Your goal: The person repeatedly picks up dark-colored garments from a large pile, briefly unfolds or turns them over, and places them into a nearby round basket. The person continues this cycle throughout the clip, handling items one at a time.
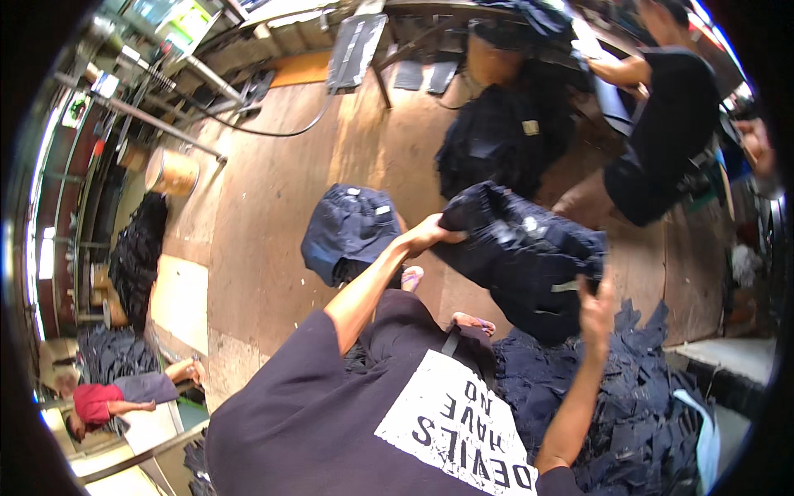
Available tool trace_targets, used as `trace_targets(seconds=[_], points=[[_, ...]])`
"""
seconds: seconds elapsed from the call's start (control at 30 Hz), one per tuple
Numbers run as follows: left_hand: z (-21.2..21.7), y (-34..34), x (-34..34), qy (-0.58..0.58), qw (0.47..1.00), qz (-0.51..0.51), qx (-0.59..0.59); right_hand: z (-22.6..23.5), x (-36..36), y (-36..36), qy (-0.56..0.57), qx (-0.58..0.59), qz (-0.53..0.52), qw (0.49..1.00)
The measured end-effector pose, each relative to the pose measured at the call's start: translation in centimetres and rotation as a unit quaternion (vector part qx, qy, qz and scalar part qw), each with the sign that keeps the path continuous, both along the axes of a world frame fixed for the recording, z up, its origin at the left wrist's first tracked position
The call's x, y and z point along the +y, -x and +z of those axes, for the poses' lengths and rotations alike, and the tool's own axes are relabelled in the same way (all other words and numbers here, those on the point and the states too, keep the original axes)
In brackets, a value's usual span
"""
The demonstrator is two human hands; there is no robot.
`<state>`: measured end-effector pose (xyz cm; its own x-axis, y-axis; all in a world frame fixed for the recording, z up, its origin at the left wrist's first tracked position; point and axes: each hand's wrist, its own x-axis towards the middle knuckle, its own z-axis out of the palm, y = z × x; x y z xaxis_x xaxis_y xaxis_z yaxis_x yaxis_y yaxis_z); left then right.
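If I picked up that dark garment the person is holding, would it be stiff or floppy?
Probably floppy: the dark garment sags in folds between the left hand and right hand. Its puckered upper edge suggests it may stretch somewhat. If pushed, such creased cloth would likely crumple rather than roll.

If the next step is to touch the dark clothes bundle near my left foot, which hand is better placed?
Probably the left hand: it is nearer to that clothes bundle. The right hand is farther away. Both hold the dark garment.
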<state>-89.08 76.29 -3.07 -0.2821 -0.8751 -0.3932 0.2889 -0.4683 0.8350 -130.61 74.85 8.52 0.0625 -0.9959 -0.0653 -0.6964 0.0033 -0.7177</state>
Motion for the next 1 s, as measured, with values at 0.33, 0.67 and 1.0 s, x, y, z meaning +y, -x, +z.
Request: trace_targets(seconds=[0.33, 0.67, 1.0], points=[[-4.8, -31.3, 19.7, -0.116, 0.897, 0.330, -0.269, -18.3, 5.1, -38.2, -0.292, -0.410, 0.070, 0.861], [-16.3, -38.6, 17.8, -0.065, 0.722, 0.445, -0.525, -20.1, -0.5, -36.4, -0.130, -0.156, 0.083, 0.976], [-22.9, -18.9, 14.1, -0.134, 0.916, -0.286, -0.246, -15.2, 17.8, -2.9, -0.124, -0.105, -0.311, 0.936]])
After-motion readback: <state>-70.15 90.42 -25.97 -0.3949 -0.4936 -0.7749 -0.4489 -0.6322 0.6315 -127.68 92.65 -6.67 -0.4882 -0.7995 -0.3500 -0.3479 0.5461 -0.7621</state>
